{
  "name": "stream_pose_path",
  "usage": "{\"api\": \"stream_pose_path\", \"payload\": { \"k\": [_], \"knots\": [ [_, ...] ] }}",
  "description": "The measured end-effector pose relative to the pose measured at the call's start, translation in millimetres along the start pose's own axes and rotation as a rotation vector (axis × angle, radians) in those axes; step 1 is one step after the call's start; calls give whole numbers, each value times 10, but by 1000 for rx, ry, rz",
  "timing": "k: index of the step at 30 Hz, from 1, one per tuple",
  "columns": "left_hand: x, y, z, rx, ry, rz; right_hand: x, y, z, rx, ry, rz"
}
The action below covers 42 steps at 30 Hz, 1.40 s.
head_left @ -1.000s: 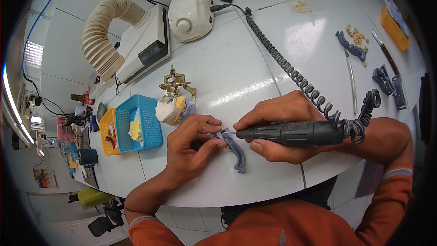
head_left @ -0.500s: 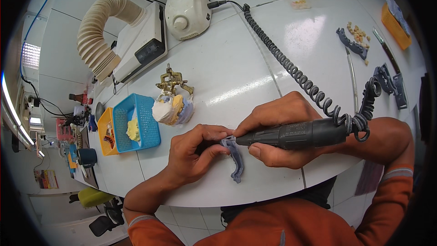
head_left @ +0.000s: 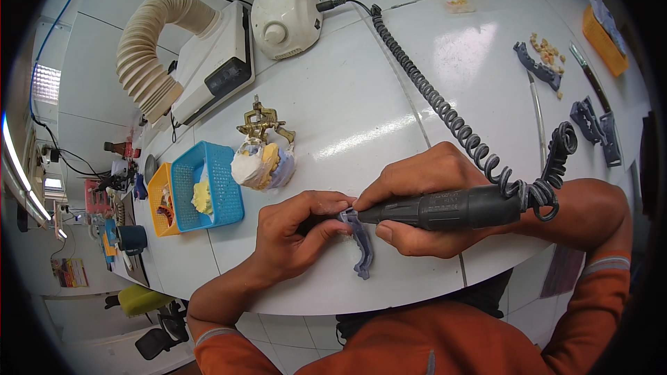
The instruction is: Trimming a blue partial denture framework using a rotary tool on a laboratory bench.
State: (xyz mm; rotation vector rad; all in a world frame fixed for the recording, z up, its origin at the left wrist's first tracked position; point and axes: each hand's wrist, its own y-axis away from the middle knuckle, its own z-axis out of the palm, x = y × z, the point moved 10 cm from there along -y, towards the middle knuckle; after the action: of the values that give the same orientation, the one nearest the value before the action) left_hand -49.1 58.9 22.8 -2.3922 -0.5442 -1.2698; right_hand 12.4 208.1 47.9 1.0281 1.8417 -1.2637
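My left hand (head_left: 300,230) pinches the upper end of a curved grey-blue strip (head_left: 361,253) between thumb and fingers. The strip's lower end hangs toward the table's near edge. From the right, my right hand (head_left: 432,198) grips a black rotary handpiece (head_left: 451,209) like a pen. The handpiece's tip meets the strip beside my left fingertips; the bit itself is too small to make out. A coiled black cord (head_left: 445,107) runs from the handpiece's back end to a white control box (head_left: 286,19) with a round knob.
Left of my hands stand a dental cast (head_left: 262,165) on a brass articulator (head_left: 261,123), a blue basket (head_left: 233,191) and an orange basket (head_left: 161,194). Behind them sits a white machine with a ribbed hose (head_left: 139,45). At right lie loose teeth (head_left: 549,52), grey strips (head_left: 587,121) and a knife (head_left: 590,76).
The handpiece has shifted slightly left, and its coiled cord has swung a little near the right wrist. My left hand and the strip have hardly moved.
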Motion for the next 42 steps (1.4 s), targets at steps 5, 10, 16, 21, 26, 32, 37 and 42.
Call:
{"api": "stream_pose_path", "payload": {
  "k": [5,10,16,21,26,32,37,42],
  "knots": [
    [-3,4,3,4,10,-24,14,3,6,4,-10,18],
    [14,2,8,2,-16,-18,14,0,8,8,-17,15],
    [31,-7,11,-3,-25,-4,30,1,23,-10,-27,31],
    [34,-9,10,-4,-36,-3,28,-7,22,-7,-37,13],
    [18,0,10,-3,-41,-15,28,-6,19,-11,-32,31],
    [4,4,13,-4,-49,-29,26,-6,14,-10,-33,15],
    [22,-7,10,1,-39,-15,44,-3,25,-26,-31,37],
    [25,-17,23,-29,-35,-3,25,-1,20,-15,-34,18]
  ]
}}
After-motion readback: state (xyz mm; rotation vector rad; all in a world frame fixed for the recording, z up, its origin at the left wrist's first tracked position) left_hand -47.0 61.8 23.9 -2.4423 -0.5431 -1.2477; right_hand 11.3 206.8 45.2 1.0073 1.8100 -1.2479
